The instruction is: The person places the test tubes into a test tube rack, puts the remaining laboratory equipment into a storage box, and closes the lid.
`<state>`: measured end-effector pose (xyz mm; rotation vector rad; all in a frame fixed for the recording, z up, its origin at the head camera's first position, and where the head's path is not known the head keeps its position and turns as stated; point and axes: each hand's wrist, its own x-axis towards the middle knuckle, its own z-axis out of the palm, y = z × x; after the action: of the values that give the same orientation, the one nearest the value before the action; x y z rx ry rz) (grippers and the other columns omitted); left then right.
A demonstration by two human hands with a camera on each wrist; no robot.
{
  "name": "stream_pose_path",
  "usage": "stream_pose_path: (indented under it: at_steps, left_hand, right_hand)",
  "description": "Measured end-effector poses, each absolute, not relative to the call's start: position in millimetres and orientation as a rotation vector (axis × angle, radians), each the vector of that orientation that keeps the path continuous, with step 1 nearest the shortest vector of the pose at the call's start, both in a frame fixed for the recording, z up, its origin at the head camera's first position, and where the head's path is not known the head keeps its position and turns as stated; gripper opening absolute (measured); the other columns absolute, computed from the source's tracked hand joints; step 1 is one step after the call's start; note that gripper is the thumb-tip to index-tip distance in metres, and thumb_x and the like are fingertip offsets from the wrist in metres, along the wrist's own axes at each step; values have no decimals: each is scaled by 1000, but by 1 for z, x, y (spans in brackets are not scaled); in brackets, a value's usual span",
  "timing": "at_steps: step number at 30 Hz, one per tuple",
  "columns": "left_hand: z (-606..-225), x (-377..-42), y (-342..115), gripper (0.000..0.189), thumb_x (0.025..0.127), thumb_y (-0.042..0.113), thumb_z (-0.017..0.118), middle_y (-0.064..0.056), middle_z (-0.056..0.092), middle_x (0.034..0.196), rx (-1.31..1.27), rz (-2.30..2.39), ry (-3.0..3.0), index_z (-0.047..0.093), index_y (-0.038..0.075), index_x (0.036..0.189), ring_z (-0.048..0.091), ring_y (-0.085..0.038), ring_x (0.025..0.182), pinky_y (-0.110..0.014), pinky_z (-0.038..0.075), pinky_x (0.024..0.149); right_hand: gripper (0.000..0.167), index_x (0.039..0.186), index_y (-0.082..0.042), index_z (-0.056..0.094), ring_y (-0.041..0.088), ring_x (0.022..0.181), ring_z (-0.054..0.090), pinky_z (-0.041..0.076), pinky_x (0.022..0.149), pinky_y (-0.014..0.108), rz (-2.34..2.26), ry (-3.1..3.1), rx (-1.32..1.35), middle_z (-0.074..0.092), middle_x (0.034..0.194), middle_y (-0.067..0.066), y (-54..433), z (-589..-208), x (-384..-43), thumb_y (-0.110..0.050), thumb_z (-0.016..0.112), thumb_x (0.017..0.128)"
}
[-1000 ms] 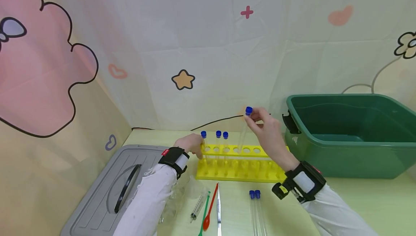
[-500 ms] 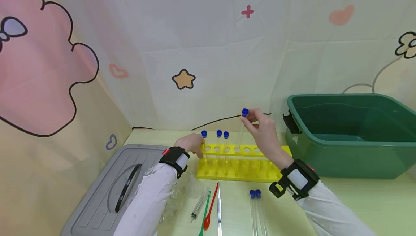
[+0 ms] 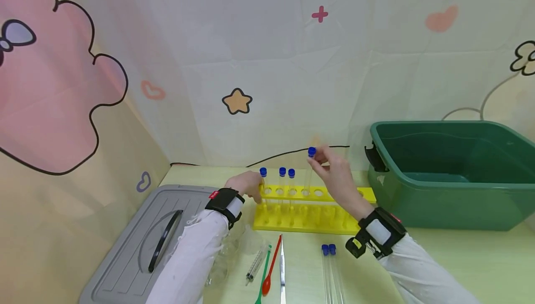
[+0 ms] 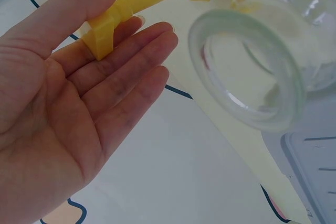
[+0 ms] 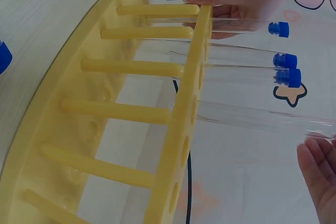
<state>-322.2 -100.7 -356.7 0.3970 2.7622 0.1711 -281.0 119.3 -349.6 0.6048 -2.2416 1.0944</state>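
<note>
At the far end of the table stands a yellow test tube rack (image 3: 301, 227). My left hand (image 3: 245, 185) grips its left end, thumb on one side and fingers behind, as the left wrist view shows at the rack's corner (image 4: 102, 32). Between thumb and fingertips my right hand (image 3: 338, 174) pinches a clear test tube (image 3: 308, 177) just below its blue cap (image 3: 311, 151). The tube is near upright, its lower end in a hole of the rack's top bar (image 5: 195, 95). Further left, three blue-capped test tubes (image 5: 236, 72) stand in the rack.
Before the rack lie two capped test tubes (image 3: 329, 267), a syringe (image 3: 256, 265), a green stick (image 3: 264, 274), a red spoon (image 3: 266, 285) and a slim metal tool (image 3: 282, 267). Clear glassware (image 4: 247, 72) stands by my left forearm. A grey lid (image 3: 125, 248) lies left; a green bin (image 3: 451, 206) stands right.
My right hand has moved left and down with the test tube, whose lower end has gone from above the top bar into a hole. The left hand stays on the rack.
</note>
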Motion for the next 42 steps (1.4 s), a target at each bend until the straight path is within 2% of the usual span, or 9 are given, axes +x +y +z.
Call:
stream_pose_path:
  at_steps: [11, 20, 42]
  left_hand:
    - [-357, -322, -100, 37, 72, 17, 77, -3, 55, 76, 374, 183, 2760, 61, 9, 105, 54, -19, 73, -30, 43, 63]
    - [-357, -323, -100, 39, 72, 18, 77, -3, 56, 76, 362, 177, 2761, 62, 9, 106, 54, -19, 73, -31, 43, 63]
    - [-358, -324, -101, 40, 72, 17, 78, -2, 55, 76, 387, 194, 2758, 61, 8, 108, 53, -18, 71, -31, 43, 63]
  right_hand:
    - [15, 99, -2, 55, 18, 74, 54, 50, 65, 33, 1079, -2271, 628, 56, 81, 5, 120, -359, -282, -7, 61, 86]
    - [13, 98, -3, 55, 19, 78, 54, 50, 67, 31, 1115, -2348, 636, 56, 84, 4, 121, -373, -283, -8, 61, 87]
    - [12, 97, -4, 54, 17, 75, 55, 50, 66, 30, 1132, -2369, 630, 56, 82, 3, 122, -388, -285, -7, 60, 87]
